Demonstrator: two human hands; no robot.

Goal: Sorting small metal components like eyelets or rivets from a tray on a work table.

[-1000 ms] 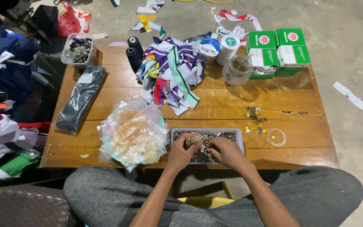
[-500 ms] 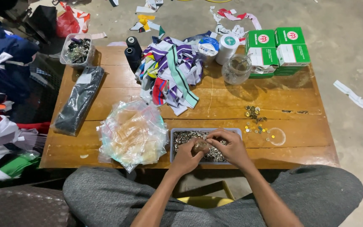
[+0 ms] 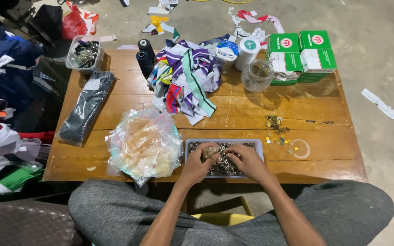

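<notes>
Bare concrete floor, littered with fabric scraps, surrounds a low wooden tabletop [image 3: 233, 114] where a seated person in grey trousers works. At the near edge sits a shallow grey rectangular tray [image 3: 224, 157] filled with small metal fasteners. Both hands are in it: the left hand [image 3: 198, 164] is curled with its fingers closed around a small brownish clump lifted just above the fasteners, and the right hand [image 3: 246, 159] lies over the tray's middle, fingers bent and pinching at the same clump, so the two hands meet fingertip to fingertip.

Just left of the tray lies a crumpled clear plastic bag [image 3: 144, 143] of pale, yellowish pieces. Beyond it, toward the left edge, rests a long dark plastic-wrapped bundle [image 3: 86, 107]. A heap of striped purple, white and green ribbons [image 3: 185, 75] fills the middle of the far side, with two black thread spools [image 3: 144, 54] beside it. Right of the heap stands a clear glass jar [image 3: 257, 75], then stacked green-and-white cardboard boxes [image 3: 304, 54]. Loose gold and silver fasteners [image 3: 277, 130] lie scattered right of the tray, near a clear round lid [image 3: 300, 148].
</notes>
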